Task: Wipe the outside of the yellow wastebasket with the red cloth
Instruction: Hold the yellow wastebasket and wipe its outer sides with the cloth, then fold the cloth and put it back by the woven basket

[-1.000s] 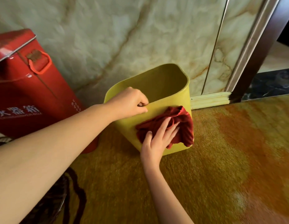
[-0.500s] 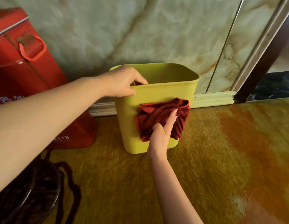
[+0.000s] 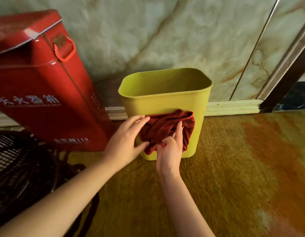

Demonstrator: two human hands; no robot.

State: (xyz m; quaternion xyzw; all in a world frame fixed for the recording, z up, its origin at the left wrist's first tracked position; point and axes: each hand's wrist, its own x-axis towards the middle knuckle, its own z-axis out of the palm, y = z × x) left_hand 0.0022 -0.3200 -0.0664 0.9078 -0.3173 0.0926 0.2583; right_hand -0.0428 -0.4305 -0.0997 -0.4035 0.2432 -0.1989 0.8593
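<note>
The yellow wastebasket point(image 3: 165, 101) stands upright and empty on the carpet, close to the marble wall. A crumpled red cloth point(image 3: 167, 127) lies bunched against its front wall. My right hand point(image 3: 170, 147) pinches the lower part of the cloth with thumb and fingers. My left hand point(image 3: 127, 137) reaches in from the left, fingers spread, its fingertips touching the cloth's left edge over the basket's lower left corner.
A red metal fire-extinguisher box point(image 3: 45, 86) leans beside the basket on the left. A dark wire fan grille and cord point(image 3: 15, 165) lie at lower left. Yellow-orange carpet point(image 3: 233, 168) spreads to the right; a dark door frame point(image 3: 288, 79) is at far right.
My left hand has left the basket's rim and dropped to the cloth's left edge. The basket, tilted a second ago, now stands level. My right hand shifted from pressing flat to pinching the cloth.
</note>
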